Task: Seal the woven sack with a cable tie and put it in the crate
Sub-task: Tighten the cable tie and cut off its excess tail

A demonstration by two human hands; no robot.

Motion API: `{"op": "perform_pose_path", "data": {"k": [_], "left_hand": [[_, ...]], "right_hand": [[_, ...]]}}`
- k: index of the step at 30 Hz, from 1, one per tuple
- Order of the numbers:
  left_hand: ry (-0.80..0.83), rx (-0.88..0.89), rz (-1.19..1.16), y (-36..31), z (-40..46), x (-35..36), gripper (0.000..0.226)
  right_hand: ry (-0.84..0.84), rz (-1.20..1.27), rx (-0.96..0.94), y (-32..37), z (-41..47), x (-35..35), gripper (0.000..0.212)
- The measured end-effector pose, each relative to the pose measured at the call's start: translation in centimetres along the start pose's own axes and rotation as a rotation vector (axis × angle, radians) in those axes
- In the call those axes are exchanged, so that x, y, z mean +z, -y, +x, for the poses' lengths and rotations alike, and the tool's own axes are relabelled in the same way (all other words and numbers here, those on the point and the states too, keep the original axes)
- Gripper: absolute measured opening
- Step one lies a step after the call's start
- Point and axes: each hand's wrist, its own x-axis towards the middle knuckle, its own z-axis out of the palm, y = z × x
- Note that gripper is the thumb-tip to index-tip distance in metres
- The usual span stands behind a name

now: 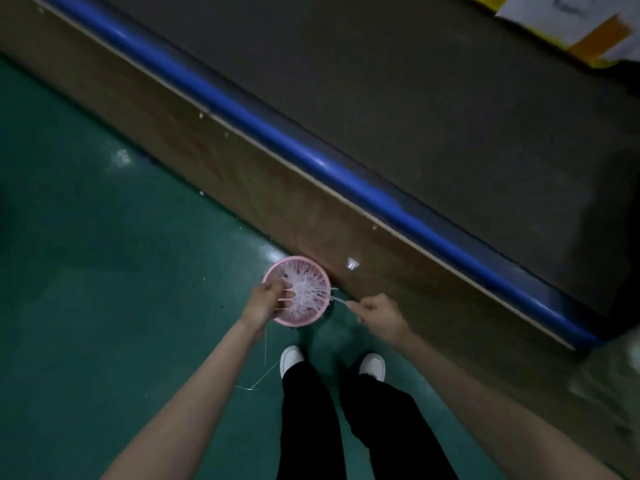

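A round pink basket (277, 268) full of white cable ties (306, 291) stands on the green floor against a wooden panel. My left hand (265, 301) reaches into the basket's left side, fingers spread among the ties. My right hand (379, 311) is just right of the basket, pinching one white cable tie (337, 300) whose far end still lies over the basket rim. The edge of a pale woven sack (609, 386) shows blurred at the far right. No crate is in view.
A wooden panel (242, 174) with a blue rail (277, 136) runs diagonally, a dark grey surface (415, 98) above it. Loose ties (265, 372) lie on the floor by my white shoes (291, 356). A white and yellow box (588, 22) sits top right.
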Motion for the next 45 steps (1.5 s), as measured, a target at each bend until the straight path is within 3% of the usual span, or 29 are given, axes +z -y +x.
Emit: {"op": "perform_pose_path", "data": {"k": [8,14,21,30,39,45], "left_hand": [[-0.110,-0.089,-0.094,10.3,9.6,-1.1,0.022],[-0.152,-0.070,-0.129,13.4,13.3,-1.9,0.023],[-0.148,-0.014,-0.129,13.0,13.9,-1.6,0.024],[-0.091,0.103,-0.020,6.6,3.9,-0.8,0.024],[-0.024,0.376,0.184,-3.4,-12.3,0.5,0.027],[-0.005,0.535,0.189,-7.4,-19.5,1.7,0.026]], "right_hand": [[0.160,-0.238,0.111,-5.5,13.0,8.9,0.033],[0.088,-0.185,0.156,-7.5,19.3,13.5,0.035],[-0.020,-0.108,0.108,-8.4,20.7,14.6,0.023],[-0.065,0.099,-0.061,-3.0,8.9,7.9,0.026],[-0.180,0.375,-0.199,4.3,-8.9,-2.4,0.023],[-0.317,0.594,-0.249,6.6,-18.3,-7.1,0.015]]}}
